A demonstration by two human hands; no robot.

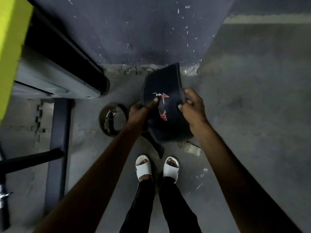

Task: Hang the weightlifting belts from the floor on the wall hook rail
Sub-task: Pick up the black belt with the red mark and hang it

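A wide dark blue weightlifting belt (165, 91) with a red and white logo is held up above the floor, in front of the wall. My left hand (141, 109) grips its left edge, thumb on the logo. My right hand (191, 106) pinches its right edge. The belt's thin strap end hangs down toward my feet. A second belt (112, 121), darker and coiled into a ring with a metal buckle, lies on the floor just left of my left hand. No hook rail is in view.
A dark blue scuffed wall (134, 31) rises straight ahead. A grey machine base (55, 78) with a yellow-green panel (11, 39) and a dark frame bar (58, 148) fill the left. My white sandals (157, 167) stand below the belt. Bare concrete floor (252, 98) spreads to the right.
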